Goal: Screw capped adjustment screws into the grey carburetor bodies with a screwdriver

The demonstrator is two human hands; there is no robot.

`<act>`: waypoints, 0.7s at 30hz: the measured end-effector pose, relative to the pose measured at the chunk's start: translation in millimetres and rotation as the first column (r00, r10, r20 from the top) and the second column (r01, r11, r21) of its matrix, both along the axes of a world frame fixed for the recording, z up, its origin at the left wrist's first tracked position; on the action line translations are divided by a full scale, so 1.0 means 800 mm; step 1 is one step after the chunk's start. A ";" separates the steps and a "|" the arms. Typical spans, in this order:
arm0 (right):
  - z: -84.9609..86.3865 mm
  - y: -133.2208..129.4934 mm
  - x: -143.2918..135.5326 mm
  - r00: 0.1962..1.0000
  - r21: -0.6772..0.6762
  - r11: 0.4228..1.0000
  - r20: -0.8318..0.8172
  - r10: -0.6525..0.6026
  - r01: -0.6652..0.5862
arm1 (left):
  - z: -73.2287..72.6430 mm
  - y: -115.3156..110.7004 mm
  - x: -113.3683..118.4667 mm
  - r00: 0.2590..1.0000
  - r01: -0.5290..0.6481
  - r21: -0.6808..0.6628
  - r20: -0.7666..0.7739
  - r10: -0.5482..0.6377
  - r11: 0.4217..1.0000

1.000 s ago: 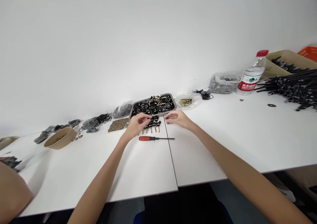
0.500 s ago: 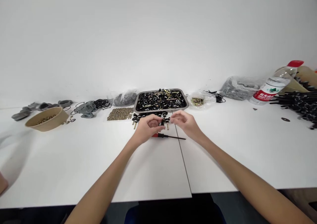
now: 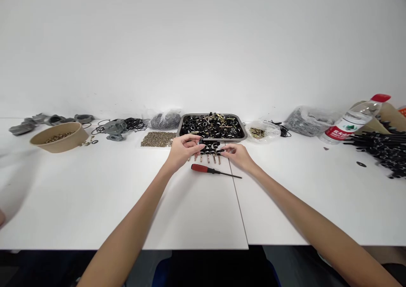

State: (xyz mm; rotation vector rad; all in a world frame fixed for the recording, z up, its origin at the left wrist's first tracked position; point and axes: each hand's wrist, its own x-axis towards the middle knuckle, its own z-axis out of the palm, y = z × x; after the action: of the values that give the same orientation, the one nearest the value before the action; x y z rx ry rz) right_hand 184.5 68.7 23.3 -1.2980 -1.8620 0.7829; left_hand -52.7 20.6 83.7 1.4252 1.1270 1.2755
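Note:
Small parts with black heads and brass-coloured stems [image 3: 208, 155] stand in rows on the white table, just in front of a metal tray [image 3: 181, 128]. My left hand [image 3: 181, 152] is at the left of the rows, its thumb and fingers closed on a small black part [image 3: 201, 141] that is mostly hidden. At the right end of the front row, my right hand [image 3: 238, 155] pinches a black-headed part [image 3: 218, 152] with its stem pointing down toward me. A screwdriver with a red handle [image 3: 199, 168] lies in front of both hands, untouched.
Black and brass pieces fill the tray. Brass nuts [image 3: 157, 139] lie in a pile left of it, near a tan bowl [image 3: 60, 145] and grey castings [image 3: 115, 128]. To the right are a plastic bag [image 3: 263, 131], a water bottle [image 3: 345, 125] and black rods [image 3: 380, 145].
My hands have moved slightly apart and my right hand has come down to the row's right end. The screwdriver's handle is uncovered. The whole view has shifted a little.

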 end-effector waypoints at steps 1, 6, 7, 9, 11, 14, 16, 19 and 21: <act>0.000 0.001 0.001 1.000 0.003 1.000 0.004 -0.006 0.006 | 0.000 0.000 0.000 1.000 0.001 -0.003 0.001 -0.001 1.000; 0.008 0.008 0.013 0.999 0.020 1.000 0.048 0.019 -0.020 | 0.003 0.000 0.001 1.000 0.015 -0.003 0.022 -0.015 1.000; 0.012 0.010 0.014 0.997 0.024 0.999 0.066 0.041 -0.043 | 0.003 0.000 0.002 1.000 0.014 -0.004 0.025 -0.014 1.000; 0.021 0.015 0.015 0.988 0.030 0.994 0.114 0.104 -0.109 | 0.002 0.000 0.002 1.000 0.013 -0.006 0.024 -0.013 1.000; 0.032 0.018 0.011 0.971 0.033 0.983 0.167 0.174 -0.181 | 0.002 0.001 0.002 1.000 0.016 -0.005 0.017 -0.016 1.000; 0.045 0.019 0.000 0.940 0.049 0.966 0.247 0.235 -0.254 | 0.001 0.002 0.001 1.000 0.018 -0.007 0.003 -0.018 1.000; 0.050 0.018 -0.009 0.923 0.064 0.958 0.292 0.250 -0.280 | 0.000 0.003 0.001 1.000 0.018 -0.011 -0.005 -0.018 1.000; 0.053 0.018 -0.018 0.909 0.082 0.952 0.333 0.251 -0.293 | 0.001 0.002 0.000 1.000 0.021 -0.011 -0.006 -0.021 1.000; 0.052 0.018 -0.021 0.906 0.090 0.952 0.345 0.245 -0.292 | 0.002 0.001 0.000 1.000 0.022 -0.012 -0.006 -0.022 1.000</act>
State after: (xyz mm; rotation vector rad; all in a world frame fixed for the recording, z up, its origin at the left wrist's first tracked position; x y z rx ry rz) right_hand 167.4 83.0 65.3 -1.1490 -2.3592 0.5827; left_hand -52.6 21.3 85.0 1.4297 1.1180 1.2485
